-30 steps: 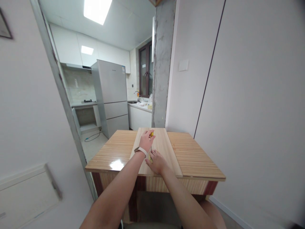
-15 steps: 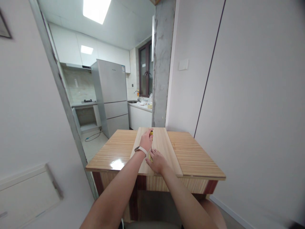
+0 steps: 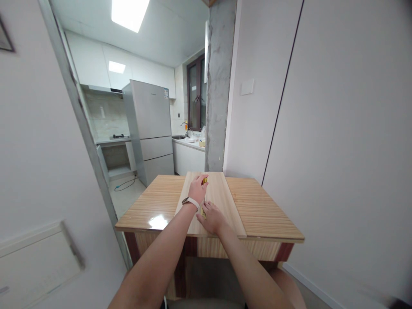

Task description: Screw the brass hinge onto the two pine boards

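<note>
A pale wooden board (image 3: 230, 210) lies lengthwise across the middle of the table. Over its far part, my left hand (image 3: 197, 189), with a light-banded watch at the wrist, is closed around a small yellow-and-black tape measure (image 3: 205, 180). Nearer to me, my right hand (image 3: 212, 218) rests low on the board, its fingers bent over the yellow tape blade (image 3: 203, 212). A thin stretch of blade runs between the two hands. My fingers hide part of the case and of the blade's near end.
The striped wooden table (image 3: 257, 206) has its right side near a white wall (image 3: 337, 150). Behind it rises a bare grey pillar (image 3: 219, 94). Through the opening at left stand a silver refrigerator (image 3: 154, 111) and a sink counter (image 3: 189, 156); a cable (image 3: 125, 186) lies on the floor.
The fingers of my left hand have shifted slightly on the tape measure, and its case looks a little tilted to the right. My right hand stays in place.
</note>
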### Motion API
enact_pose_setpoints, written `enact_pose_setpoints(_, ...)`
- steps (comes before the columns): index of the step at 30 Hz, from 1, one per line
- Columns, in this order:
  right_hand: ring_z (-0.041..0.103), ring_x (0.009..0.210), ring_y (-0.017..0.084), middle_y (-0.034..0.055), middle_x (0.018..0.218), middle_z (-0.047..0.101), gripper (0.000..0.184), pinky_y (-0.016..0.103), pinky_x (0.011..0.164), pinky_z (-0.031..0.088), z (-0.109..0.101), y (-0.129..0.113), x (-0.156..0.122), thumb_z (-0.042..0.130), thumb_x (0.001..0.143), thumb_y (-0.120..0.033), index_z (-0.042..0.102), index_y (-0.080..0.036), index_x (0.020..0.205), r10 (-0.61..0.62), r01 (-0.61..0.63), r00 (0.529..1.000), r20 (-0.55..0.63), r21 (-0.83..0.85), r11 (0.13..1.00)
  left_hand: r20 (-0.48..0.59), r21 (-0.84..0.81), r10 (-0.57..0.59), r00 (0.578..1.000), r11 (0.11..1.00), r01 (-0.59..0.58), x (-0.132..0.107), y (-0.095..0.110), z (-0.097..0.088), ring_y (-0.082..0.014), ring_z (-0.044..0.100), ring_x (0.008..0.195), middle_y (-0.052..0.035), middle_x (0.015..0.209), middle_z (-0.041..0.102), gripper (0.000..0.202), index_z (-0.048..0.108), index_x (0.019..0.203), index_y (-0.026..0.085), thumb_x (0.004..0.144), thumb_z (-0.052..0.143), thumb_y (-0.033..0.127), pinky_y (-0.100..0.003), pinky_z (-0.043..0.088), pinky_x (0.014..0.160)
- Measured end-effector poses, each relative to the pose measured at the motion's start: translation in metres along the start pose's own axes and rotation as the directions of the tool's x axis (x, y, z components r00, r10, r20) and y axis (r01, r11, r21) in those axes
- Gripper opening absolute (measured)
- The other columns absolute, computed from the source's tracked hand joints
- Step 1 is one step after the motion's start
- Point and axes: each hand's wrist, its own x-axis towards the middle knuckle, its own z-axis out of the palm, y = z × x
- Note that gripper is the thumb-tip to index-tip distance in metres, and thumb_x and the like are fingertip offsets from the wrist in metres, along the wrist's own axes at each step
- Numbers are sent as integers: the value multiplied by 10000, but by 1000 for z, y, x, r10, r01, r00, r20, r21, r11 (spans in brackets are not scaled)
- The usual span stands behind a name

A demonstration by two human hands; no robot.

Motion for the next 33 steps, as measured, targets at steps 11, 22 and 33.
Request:
enact_pose_setpoints(11,292,1516,302,171,1599,414,764,472,1232,197,2,1,1,369,1004,-633,425,-119,1567,13,-13,1000,24,-25,1000,32,-90,10,999,996,-7,1,-5,3,-164,684,932,-59,1158,685,374,667,1257,258,922,592,111,-317,567,901)
enact_pose_setpoints(22,333,1494,303,167,1574,453,731,471,1222,227,5,3,1,399,1001,-619,452,-141,1552,-10,9,999,-38,-27,1000,-39,-1,0,999,1000,0,3,-6,3,-144,658,820,-46,1061,638,281,701,1158,252,898,669,150,-303,549,851)
enact_pose_setpoints(33,325,1498,308,179,1577,445,754,463,1220,231,2,2,-1,359,1008,-631,455,-115,1549,-14,14,1000,-19,-38,999,-28,-58,15,1000,998,-17,5,-13,3,-152,680,866,-45,1072,685,305,691,1178,243,895,670,132,-303,559,856)
